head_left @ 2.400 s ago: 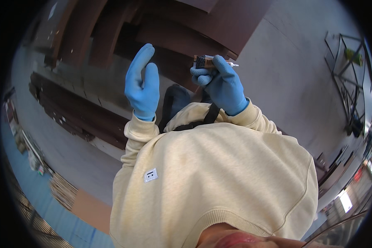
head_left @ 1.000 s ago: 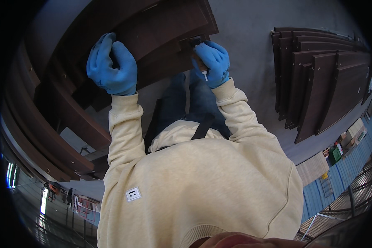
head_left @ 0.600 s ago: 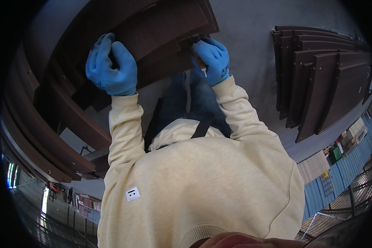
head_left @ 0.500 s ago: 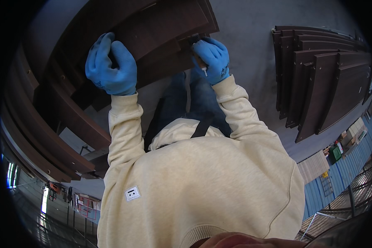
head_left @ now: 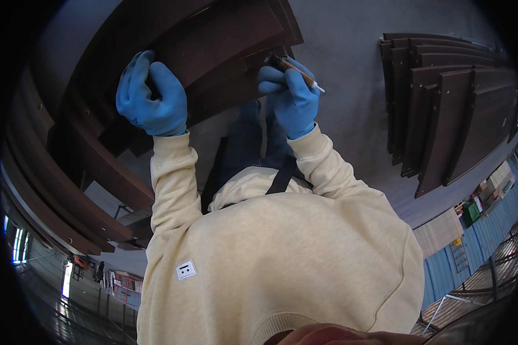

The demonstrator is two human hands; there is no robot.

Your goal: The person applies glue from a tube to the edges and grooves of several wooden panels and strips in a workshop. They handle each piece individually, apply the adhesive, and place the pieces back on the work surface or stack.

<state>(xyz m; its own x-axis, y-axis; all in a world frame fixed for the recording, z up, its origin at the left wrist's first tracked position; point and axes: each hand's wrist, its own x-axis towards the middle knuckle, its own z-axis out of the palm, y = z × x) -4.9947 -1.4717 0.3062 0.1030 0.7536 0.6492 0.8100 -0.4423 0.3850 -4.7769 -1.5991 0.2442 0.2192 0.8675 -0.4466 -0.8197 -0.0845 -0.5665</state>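
Both my hands wear blue gloves. My right hand grips a small brown tube with a black end and a thin white nozzle. The tube lies slanted across my fingers, its nozzle pointing right and toward me. My left hand is closed, thumb and fingers curled toward each other; whatever they may hold is hidden. Its fingertips look darkened. Beyond and between my hands lies a dark brown curved panel, apart from the tube.
At the left, long curved dark brown boards are stacked. To the right, several dark brown panels overlap in a row on the grey floor. A green bin stands by a blue corrugated wall farther off.
My right hand has turned and shifted slightly, so the tube now shows more fully and points right instead of down. My left hand has barely moved.
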